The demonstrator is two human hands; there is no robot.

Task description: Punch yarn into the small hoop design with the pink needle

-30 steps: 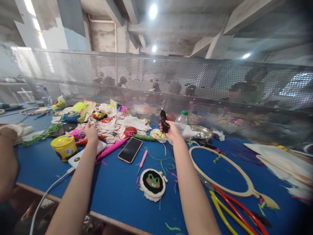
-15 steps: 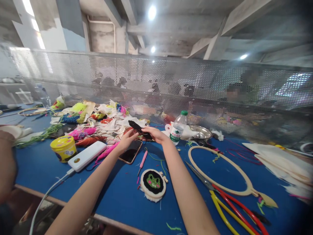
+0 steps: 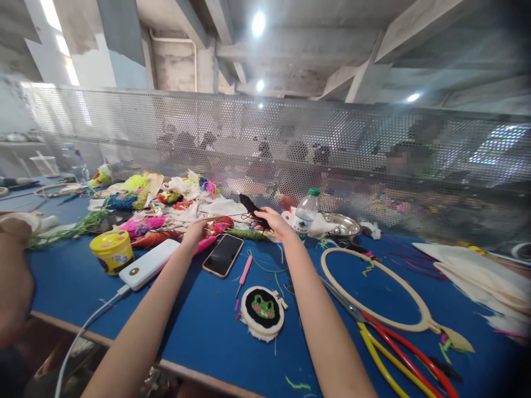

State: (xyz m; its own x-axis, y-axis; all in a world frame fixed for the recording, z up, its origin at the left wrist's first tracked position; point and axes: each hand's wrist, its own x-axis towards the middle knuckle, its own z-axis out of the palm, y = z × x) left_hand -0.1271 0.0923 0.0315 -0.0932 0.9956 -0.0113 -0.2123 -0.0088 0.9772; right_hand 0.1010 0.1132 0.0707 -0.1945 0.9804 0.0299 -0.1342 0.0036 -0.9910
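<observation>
My right hand [image 3: 274,222] is closed around a bundle of black yarn [image 3: 249,204], held above the back of the table. A thin dark strand runs from the bundle leftward to my left hand [image 3: 194,232], whose fingers are pinched on it. Below my hands lies a phone [image 3: 224,256] with a dark screen. Nearer me is a small embroidery hoop [image 3: 263,313] with a green frog on black. Beside it rests a pink-handled punch needle [image 3: 244,271], with a loose green thread close by.
Yarn and cloth scraps [image 3: 174,202] pile up at the back left. A yellow tub [image 3: 111,251] and white power bank [image 3: 150,264] sit left. On the right are a water bottle [image 3: 306,213], a large hoop [image 3: 375,251] and scissors [image 3: 388,342]. Another person's arm [image 3: 15,271] reaches in left.
My hands have moved apart: the left went left and the right went slightly right with the black yarn. The strand now stretches between them, and more of the phone shows.
</observation>
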